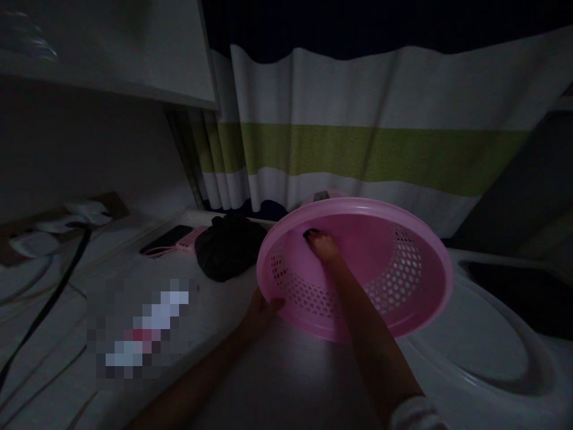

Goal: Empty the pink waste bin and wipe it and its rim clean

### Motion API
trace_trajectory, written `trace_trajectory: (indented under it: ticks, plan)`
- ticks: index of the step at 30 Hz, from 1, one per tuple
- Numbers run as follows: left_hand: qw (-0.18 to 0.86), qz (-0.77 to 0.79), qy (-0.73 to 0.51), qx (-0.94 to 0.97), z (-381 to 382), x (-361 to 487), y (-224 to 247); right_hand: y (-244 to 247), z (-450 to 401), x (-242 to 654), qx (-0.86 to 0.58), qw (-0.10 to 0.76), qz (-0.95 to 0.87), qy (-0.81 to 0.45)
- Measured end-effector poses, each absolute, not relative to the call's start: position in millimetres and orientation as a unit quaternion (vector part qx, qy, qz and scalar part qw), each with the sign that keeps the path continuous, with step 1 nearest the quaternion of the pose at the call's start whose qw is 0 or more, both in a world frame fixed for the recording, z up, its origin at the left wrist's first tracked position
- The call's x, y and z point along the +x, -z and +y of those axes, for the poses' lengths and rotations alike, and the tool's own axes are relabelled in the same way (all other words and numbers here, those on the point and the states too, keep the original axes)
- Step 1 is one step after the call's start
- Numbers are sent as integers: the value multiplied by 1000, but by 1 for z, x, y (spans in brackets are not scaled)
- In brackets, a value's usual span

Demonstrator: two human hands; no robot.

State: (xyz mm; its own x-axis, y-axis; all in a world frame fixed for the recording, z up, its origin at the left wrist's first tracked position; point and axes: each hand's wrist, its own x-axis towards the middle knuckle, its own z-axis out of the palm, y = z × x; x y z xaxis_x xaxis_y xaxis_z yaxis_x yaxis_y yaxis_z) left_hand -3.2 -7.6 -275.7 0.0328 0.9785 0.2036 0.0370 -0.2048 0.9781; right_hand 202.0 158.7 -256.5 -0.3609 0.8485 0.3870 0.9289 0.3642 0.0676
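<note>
At the far left, white plugs (pixel 85 209) sit with a dark cord (pixel 67 278) running down from them. Next come a dark phone (pixel 168 237) and a pink device (pixel 191 240) beside it, then a pixelated thing (pixel 156 316) nearer the person, too masked to tell. A black bag (pixel 230 248) lies on the bench (pixel 215 322), just beside the basket's left side.

The left hand (pixel 264 310) grips the near left rim of the pink basket (pixel 358 206), thumb over the edge. The basket is tilted, its mouth towards the person. The right hand (pixel 324 246) reaches deep inside, its fingers seemingly closed on a small dark thing (pixel 310 233), too dim to name. So far as it shows, that thing is within the basket, not out of it, and the basket is not standing level; how much has been done cannot be told from this.

The wide mouth gives the right arm room on both sides, though the forearm passes close over the near rim. Behind, the curtain (pixel 313 149) hangs near the basket's far side, with a pale pink object (pixel 340 194) partly hidden there. To the right, a round lid (pixel 483 334) lies near the basket's right rim. A cabinet (pixel 170 48) juts out at upper left, well apart from both hands.
</note>
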Motion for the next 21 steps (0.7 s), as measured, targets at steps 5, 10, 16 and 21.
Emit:
trace_trajectory:
  ticks: [5, 10, 16, 21]
  plan:
    - [431, 460, -526, 571, -8, -3, 274, 254, 156, 203, -546, 138, -819, 110]
    - [436, 446, -527, 577, -7, -4, 276, 254, 155, 204, -553, 154, -815, 82]
    - [461, 461, -512, 559, -10, -1, 276, 255, 159, 207, -578, 188, -792, 56]
    - [456, 483, -509, 548, -13, 6, 258, 254, 159, 208, -581, 207, -786, 39]
